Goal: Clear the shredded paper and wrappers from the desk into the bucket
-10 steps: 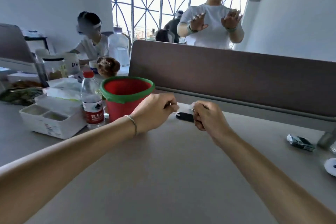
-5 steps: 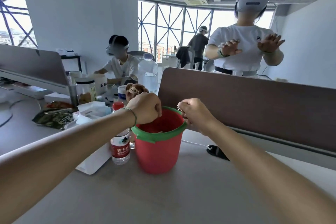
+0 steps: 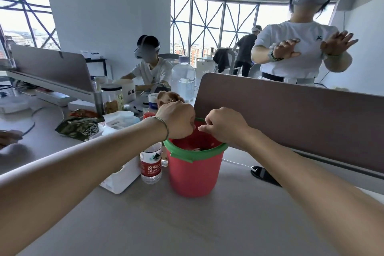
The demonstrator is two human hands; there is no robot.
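Bucket [image 3: 194,172] now under both hands, up from bench; left hand [image 3: 176,119] fisted, right hand [image 3: 223,123] fingers loosening, contents unclear; scraps probably dropping.

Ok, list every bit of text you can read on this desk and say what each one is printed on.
"农夫山" over "NONGFU S": red label of the water bottle left of the bucket; the rest is cut off.
"DU": white tub behind the jar; the rest is hidden.
Dark snack bag: pale print, too blurred to read.
Jar label: too small to read.
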